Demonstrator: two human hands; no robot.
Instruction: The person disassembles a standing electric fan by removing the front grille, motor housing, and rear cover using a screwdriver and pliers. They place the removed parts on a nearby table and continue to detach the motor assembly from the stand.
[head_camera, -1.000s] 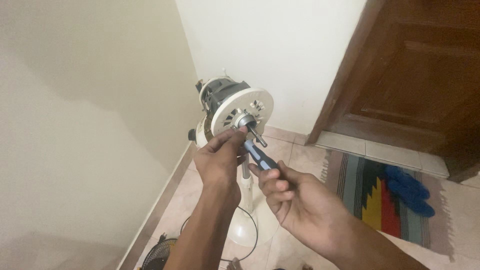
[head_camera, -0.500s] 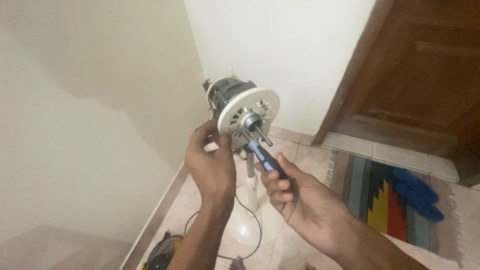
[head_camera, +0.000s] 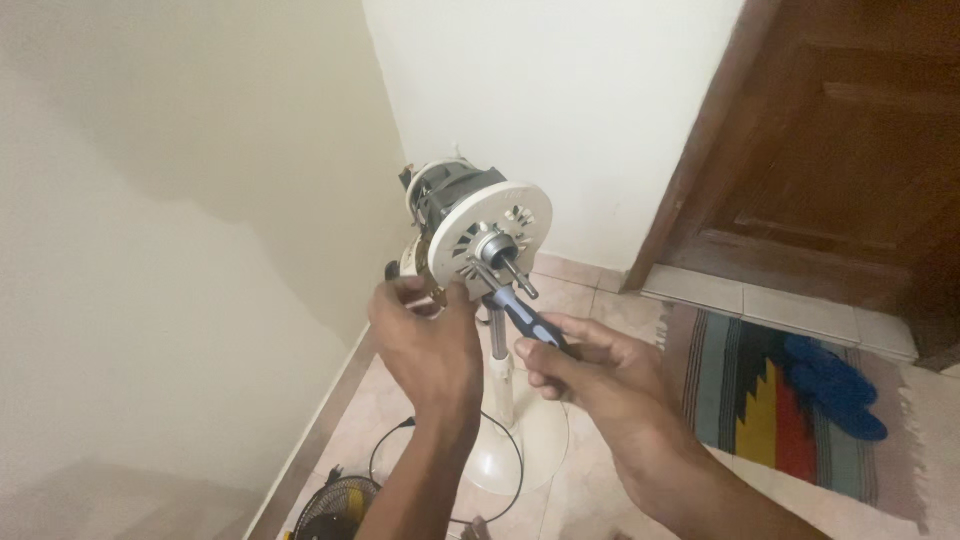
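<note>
Stripped fan motor with white round faceplate sits atop its stand, centre frame. Left hand, at 7 o'clock of the faceplate, fingers curled, pinching at the plate's lower rim. Right hand, at 5 o'clock, closed around a blue-black screwdriver, tip at the hub. Striped rug at 3 o'clock.

Fan grille cut off below

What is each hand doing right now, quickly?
Left hand: fingers curled at the lower edge of the fan motor plate; whether it grips cannot be told.
Right hand: closed around the blue-handled screwdriver.
</note>
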